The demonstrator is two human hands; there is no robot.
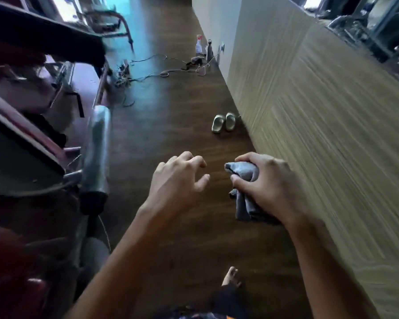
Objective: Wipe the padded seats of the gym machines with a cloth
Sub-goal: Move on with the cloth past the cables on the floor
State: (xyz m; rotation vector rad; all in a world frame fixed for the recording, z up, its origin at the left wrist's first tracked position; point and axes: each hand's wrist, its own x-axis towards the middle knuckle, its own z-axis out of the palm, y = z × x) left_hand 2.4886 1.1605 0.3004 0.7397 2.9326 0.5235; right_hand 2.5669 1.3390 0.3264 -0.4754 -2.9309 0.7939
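Half showing, at far left, a gym machine (32,134) and its dark padded seat (46,38), tilted and blurred, with a metal roller (97,148) standing just beside the frame. Holding the left hand (177,178) over the floor (171,111) near that roller, fingers loosely curled and grasping nothing, probably keeping it free for steadying against a frame. Leaving a spray bottle (199,44) far off by the wall and a pair of slippers (224,122) at the foot of the partition (332,111), both well apart from the hands. Carrying the cloth (242,172) bunched into a wad in the right hand (270,187), fingers and thumb clenching round its middle, one end poking out toward the left hand and the rest hanging below the fist, likely keeping it compact between seats. Touching no pad with the cloth; judging by this, walking between machines rather than wiping.
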